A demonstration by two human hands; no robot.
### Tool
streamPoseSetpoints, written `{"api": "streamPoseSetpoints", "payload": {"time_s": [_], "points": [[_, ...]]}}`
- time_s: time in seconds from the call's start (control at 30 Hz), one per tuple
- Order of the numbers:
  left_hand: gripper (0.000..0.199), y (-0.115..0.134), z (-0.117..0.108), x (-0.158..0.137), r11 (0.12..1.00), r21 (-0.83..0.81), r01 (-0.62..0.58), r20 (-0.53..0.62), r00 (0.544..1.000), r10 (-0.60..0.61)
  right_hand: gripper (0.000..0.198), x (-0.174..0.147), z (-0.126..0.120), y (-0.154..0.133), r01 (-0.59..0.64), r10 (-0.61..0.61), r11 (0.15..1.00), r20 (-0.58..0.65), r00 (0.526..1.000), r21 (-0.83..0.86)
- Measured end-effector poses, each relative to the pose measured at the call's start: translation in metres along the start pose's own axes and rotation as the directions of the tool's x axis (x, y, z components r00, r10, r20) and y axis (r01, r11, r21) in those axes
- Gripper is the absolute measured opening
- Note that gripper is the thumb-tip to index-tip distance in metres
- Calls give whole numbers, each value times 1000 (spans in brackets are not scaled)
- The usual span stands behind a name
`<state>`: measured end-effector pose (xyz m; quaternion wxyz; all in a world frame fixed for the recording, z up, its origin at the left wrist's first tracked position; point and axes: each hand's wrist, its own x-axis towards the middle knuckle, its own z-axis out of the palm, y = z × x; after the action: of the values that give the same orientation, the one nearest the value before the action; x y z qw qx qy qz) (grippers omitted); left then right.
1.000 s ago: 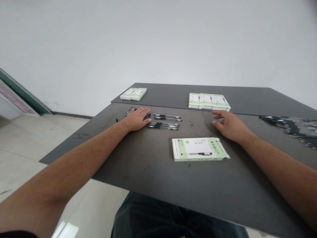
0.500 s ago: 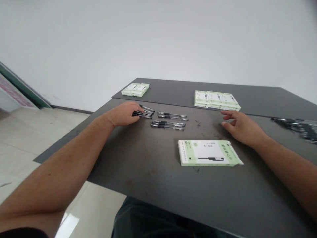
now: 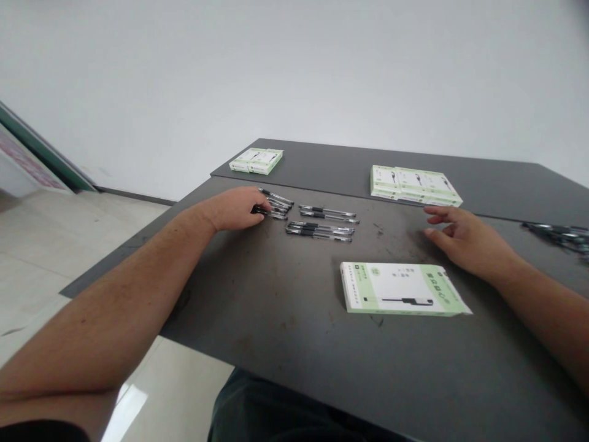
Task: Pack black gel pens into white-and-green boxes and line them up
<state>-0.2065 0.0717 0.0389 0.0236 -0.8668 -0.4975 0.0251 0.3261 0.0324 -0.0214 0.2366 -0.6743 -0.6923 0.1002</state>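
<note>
Beyond and left of the front box [image 3: 405, 290], the left hand [image 3: 242, 209] no longer lies flat over the pens [image 3: 280, 205]; it curls at their ends, baring the bunch. Pinching: cannot tell. Beyond the box's right end, the right hand [image 3: 464, 238] holds 0 items, thumb and fingers parted.

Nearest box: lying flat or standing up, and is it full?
Lying flat: the box shows its broad printed face upward, above a thin side. Full or empty, cannot tell; its inside is hidden.
</note>
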Motion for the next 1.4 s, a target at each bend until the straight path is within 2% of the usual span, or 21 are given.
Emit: {"api": "streamPoseSetpoints", "payload": {"time_s": [0.17,0.27,0.4,0.77,0.9,1.0,1.2,1.4], "points": [[41,4,-2,1,999,8,40,26,999,-40,62,1,0,2,27,-27,1000,5,1000,-6],[47,6,0,2,998,8,58,-27,998,-58,64,1,1,4,30,-30,1000,-2,1000,-4],[52,6,3,5,999,26,25,-78,997,-23,65,2,2,6,38,-38,999,-8,999,-14],[41,0,9,10,1000,5,25,-49,999,-24,62,3,3,7,81,-82,996,-10,997,-22],[45,3,7,9,1000,8,18,-86,996,-17,61,2,2,4,81,-82,996,-18,996,-23],[47,15,3,6,999,-37,-24,-136,991,18,60,1,1,1,80,-80,997,-11,997,-13],[40,51,2,4,968,-140,-208,-205,963,177,62,-1,0,-2,73,-74,997,-18,997,-21],[37,62,9,8,923,-184,-337,-176,936,306,61,0,3,2,80,-80,997,-18,997,-8]]}}
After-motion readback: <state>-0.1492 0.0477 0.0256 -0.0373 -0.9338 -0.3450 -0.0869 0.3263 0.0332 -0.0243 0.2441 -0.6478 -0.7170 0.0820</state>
